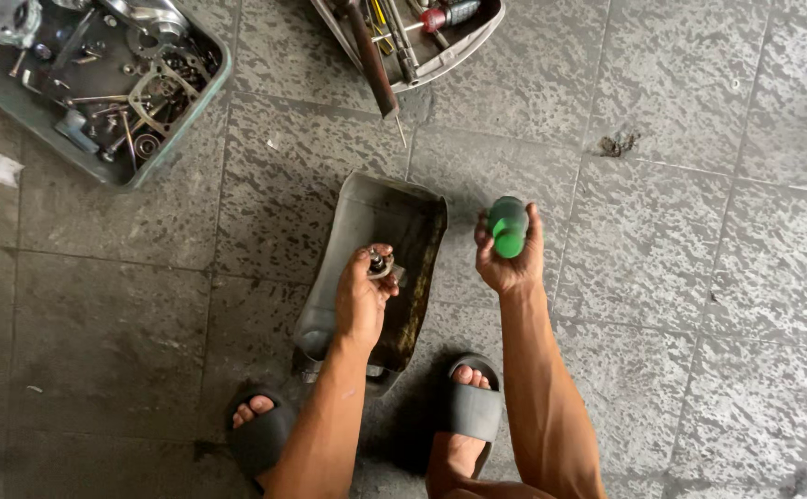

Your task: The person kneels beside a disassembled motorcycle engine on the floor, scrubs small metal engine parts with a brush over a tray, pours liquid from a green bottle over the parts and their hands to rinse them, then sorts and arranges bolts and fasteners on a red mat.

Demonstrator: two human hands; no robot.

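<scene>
The left hand (364, 298) pinches a small metal part (378, 263) over a grey tray (353, 217), while the right hand (511, 259) is wrapped around a green-handled tool (507, 227).

A small metal part (378, 262) is gripped by the left hand (363, 298) above a grimy cut-open container (357, 217) — a green-handled tool (507, 227) is held in the right hand (511, 263).

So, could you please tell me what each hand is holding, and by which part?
The left hand pinches a small metal part by its lower end over the grey tray. The right hand wraps a green-handled tool around the handle.
</scene>
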